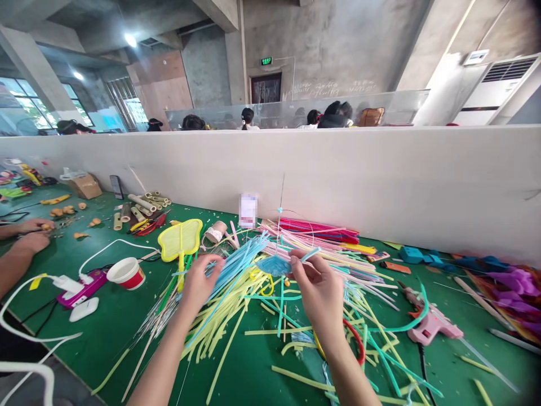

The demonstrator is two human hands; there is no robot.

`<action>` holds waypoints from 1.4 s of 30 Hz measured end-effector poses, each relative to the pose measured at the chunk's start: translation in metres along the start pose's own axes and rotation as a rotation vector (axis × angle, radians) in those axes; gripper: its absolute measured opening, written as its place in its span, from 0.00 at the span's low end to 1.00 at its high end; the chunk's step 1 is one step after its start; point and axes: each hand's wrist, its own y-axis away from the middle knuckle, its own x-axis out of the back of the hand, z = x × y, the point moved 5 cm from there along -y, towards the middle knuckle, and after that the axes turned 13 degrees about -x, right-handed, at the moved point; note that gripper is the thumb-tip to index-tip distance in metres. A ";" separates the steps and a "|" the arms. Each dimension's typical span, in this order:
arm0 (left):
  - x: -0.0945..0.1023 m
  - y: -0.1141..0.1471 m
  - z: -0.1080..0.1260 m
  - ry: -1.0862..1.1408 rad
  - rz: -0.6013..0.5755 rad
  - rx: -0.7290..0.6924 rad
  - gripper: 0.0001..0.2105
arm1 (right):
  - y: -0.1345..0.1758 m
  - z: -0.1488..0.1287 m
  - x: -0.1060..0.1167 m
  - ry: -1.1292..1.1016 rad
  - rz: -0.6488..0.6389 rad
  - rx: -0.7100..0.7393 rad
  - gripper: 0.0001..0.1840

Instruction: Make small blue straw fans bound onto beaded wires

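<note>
My right hand (319,287) pinches a small blue fan-shaped piece (274,265) made of fuzzy pipe cleaner at its right edge. A short light-blue end sticks out above the fingers. From the fan a thin wire (278,231) rises, with a small blue bead-like bit (279,210) on it. My left hand (203,279) is to the left, fingers curled and thumb and fingertips close together; what they hold, if anything, I cannot make out. Beside it lies a bundle of blue pipe cleaners (245,256), over a pile of yellow ones (220,316).
Pink and red pipe cleaners (316,228) lie by the white partition (380,180). A pink glue gun (435,327) rests at right. Leftward are a yellow butterfly-shaped paddle (181,239), a paper cup (127,274), a purple power strip (82,290) and another person's hands (34,239).
</note>
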 end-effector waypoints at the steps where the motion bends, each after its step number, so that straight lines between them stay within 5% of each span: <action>1: -0.014 0.002 0.014 0.208 -0.071 0.014 0.19 | 0.001 0.000 -0.002 -0.036 -0.003 0.002 0.15; 3: -0.037 0.007 0.045 0.571 -0.177 0.012 0.24 | 0.003 0.001 -0.007 -0.090 -0.016 -0.002 0.15; 6: -0.058 0.010 0.081 0.875 -0.147 0.033 0.29 | 0.005 0.007 -0.016 -0.124 -0.063 -0.029 0.17; 10: -0.071 0.008 0.091 1.006 0.063 0.204 0.19 | 0.002 0.018 -0.024 -0.125 -0.158 -0.047 0.20; 16: -0.072 0.000 0.079 1.057 0.192 0.303 0.18 | -0.004 0.026 -0.022 -0.261 -0.148 0.007 0.26; 27: -0.072 -0.002 0.082 1.079 0.193 0.317 0.18 | -0.009 0.043 -0.028 -0.295 -0.240 -0.318 0.19; 42: -0.073 -0.007 0.093 0.970 0.070 0.194 0.16 | -0.012 0.032 -0.021 -0.280 -0.209 -0.211 0.15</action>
